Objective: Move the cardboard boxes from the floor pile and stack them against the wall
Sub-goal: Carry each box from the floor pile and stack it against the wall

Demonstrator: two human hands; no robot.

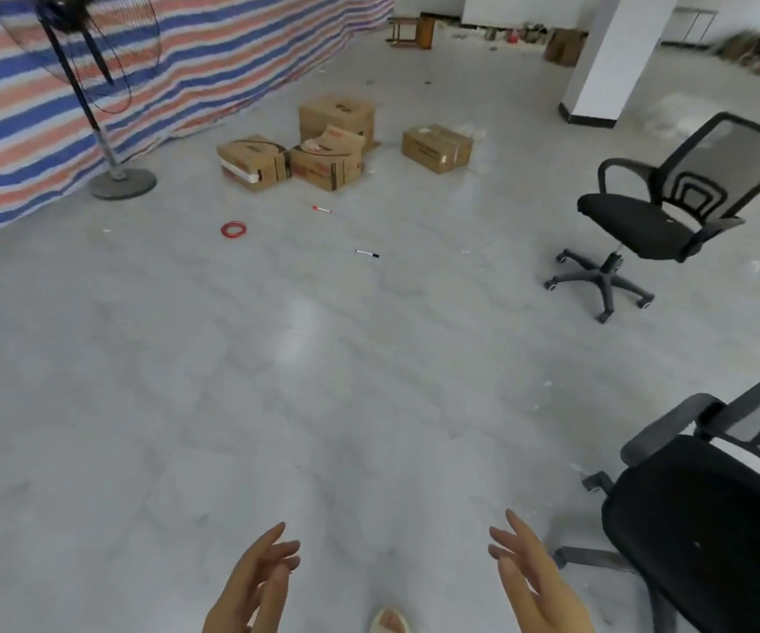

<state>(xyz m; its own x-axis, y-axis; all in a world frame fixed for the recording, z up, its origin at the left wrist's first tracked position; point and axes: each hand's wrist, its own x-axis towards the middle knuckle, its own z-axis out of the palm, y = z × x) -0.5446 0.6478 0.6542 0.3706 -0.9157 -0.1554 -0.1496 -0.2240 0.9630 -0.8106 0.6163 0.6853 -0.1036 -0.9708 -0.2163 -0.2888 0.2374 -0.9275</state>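
Four cardboard boxes (323, 146) lie far ahead of both hands on the pale grey floor (277, 381), near a striped tarpaulin wall (186, 61) — three bunched together, one apart to their right. An office chair (707, 518) stands just right of the right hand (536, 582). Left hand (255, 587) and right hand are raised, palms facing, fingers spread — holding nothing. Brown cartons, some flaps loose.

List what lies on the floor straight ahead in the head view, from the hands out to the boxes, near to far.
Left hand and right hand, both empty → black marker → red coil → red marker → cardboard boxes.
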